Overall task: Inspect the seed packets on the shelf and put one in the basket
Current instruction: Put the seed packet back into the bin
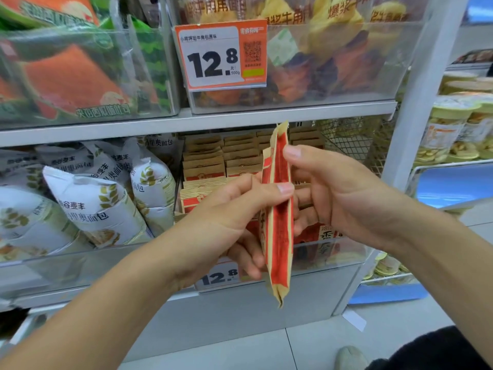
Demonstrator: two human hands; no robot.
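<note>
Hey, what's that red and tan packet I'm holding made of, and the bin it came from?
The packet, pinched edge-on by both hands, looks like matte kraft paper with red print: tan, creased edges, no shine. It may be lined inside; that is hidden. The bin front looks like clear glossy plastic: packets show through it, with reflections.

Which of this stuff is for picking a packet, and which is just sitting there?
For the job:
- the red and tan packet, edge-on to the camera
- the left hand and right hand pinching it
- the stacked packets on the shelf behind

Just sitting there:
- white bread bags
- the price tag
- jars at the right

No basket shows.
</note>
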